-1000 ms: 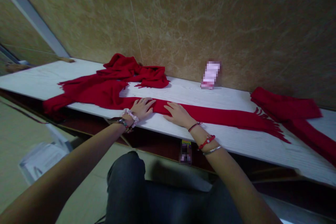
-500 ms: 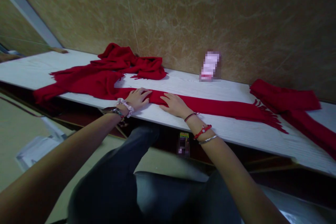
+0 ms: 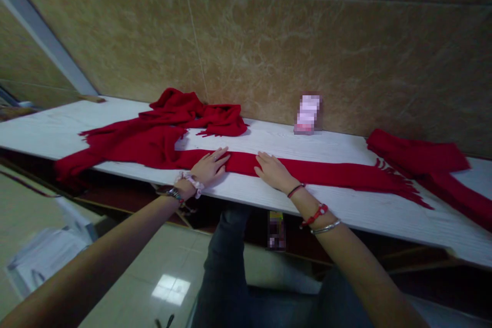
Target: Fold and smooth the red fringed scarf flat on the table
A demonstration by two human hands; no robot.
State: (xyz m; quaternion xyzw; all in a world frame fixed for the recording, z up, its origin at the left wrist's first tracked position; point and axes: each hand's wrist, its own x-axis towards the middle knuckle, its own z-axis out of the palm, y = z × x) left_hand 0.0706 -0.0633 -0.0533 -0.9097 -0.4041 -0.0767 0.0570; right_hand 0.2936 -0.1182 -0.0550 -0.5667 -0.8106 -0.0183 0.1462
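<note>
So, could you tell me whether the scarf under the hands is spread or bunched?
Spread at right, past the right hand; bunched at left.

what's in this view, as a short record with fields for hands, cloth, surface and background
left hand: flat on the long red fringed scarf, fingers spread
right hand: flat on the same scarf, fringe end beyond it
other cloth: rumpled red fabric pile at left; folded red cloth at right
surface: long white wood-grain shelf
background: brown marbled wall, blurred pink-white upright item near it
</note>
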